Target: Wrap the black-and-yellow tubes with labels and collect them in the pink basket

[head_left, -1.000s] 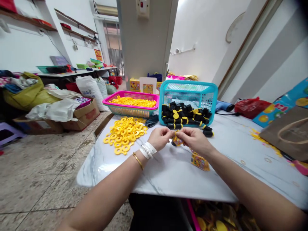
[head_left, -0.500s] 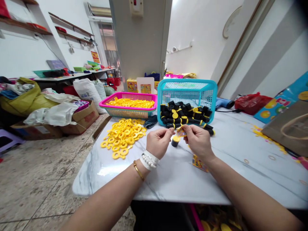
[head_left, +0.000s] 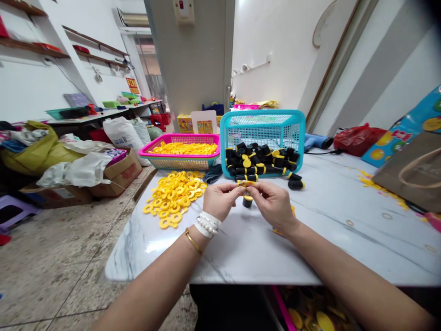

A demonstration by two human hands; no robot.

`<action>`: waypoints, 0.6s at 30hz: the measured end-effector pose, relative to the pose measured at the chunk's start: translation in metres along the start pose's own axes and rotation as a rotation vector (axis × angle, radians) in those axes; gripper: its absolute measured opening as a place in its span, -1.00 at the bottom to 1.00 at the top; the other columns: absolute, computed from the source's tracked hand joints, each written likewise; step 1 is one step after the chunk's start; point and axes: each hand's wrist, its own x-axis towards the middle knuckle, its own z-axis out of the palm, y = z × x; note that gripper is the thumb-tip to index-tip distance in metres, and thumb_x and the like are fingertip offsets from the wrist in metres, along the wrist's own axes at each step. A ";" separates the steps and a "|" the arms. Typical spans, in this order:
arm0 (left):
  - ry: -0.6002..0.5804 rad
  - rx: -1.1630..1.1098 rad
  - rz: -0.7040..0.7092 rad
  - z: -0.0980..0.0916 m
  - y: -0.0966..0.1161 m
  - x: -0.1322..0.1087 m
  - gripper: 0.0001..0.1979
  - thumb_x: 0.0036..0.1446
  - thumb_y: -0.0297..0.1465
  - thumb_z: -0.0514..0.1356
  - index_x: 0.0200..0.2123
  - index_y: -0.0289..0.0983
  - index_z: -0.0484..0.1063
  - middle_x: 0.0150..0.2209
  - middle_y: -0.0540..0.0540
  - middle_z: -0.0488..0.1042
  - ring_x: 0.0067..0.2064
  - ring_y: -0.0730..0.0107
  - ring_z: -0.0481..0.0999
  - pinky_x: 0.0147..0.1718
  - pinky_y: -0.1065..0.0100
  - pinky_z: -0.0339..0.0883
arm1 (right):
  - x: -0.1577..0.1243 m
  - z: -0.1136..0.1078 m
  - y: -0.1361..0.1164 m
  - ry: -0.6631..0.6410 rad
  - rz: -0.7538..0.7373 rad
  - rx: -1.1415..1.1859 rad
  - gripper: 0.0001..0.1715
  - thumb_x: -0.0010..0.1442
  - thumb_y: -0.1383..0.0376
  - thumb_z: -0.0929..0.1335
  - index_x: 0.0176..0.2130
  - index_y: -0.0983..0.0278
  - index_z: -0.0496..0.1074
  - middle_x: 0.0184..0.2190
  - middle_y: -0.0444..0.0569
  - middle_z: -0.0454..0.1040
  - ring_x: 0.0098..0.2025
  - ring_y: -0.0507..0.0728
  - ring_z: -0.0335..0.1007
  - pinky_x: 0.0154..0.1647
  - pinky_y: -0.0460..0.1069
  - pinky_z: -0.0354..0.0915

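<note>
Both hands, left (head_left: 220, 198) and right (head_left: 274, 202), pinching a small yellow sticker (head_left: 245, 183) by its ends, stretched flat just above an upright black cap (head_left: 247, 201) on the table (head_left: 241, 248), near the blue basket (head_left: 263, 126).

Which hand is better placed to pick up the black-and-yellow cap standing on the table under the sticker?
Probably the right hand: its fingers sit closest to the cap. The left hand pinches the sticker's other end, slightly farther off.
</note>
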 end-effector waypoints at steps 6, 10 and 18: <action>-0.142 -0.259 -0.288 -0.007 0.003 0.007 -0.75 -0.09 -0.31 0.42 -0.42 -0.38 0.55 -0.47 -0.12 0.53 -0.65 0.66 0.27 -0.72 0.54 -0.18 | 0.011 -0.010 0.012 -0.113 -0.009 0.069 -0.67 0.33 0.19 0.25 -0.27 0.23 0.57 -0.28 0.00 0.56 -0.20 0.14 0.48 -0.15 0.03 0.38; -0.075 -0.319 -0.353 -0.015 -0.003 0.018 -0.85 0.07 -0.39 0.32 -0.38 -0.38 0.48 -0.42 -0.13 0.55 -0.67 0.68 0.29 -0.78 0.58 -0.21 | 0.015 -0.013 0.024 -0.342 -0.065 -0.006 -0.62 0.19 0.35 0.28 -0.02 0.20 0.54 0.05 0.04 0.49 0.11 0.21 0.39 0.15 0.14 0.29; -0.107 -0.625 -0.600 -0.024 -0.004 0.031 -0.88 0.23 -0.58 0.12 -0.33 -0.42 0.44 -0.44 -0.08 0.47 -0.68 0.79 0.18 -0.83 0.71 -0.18 | 0.019 -0.013 0.027 -0.215 0.372 0.472 -0.57 0.03 0.17 0.49 -0.09 0.28 0.52 -0.35 -0.04 0.57 -0.39 0.09 0.45 -0.28 0.05 0.40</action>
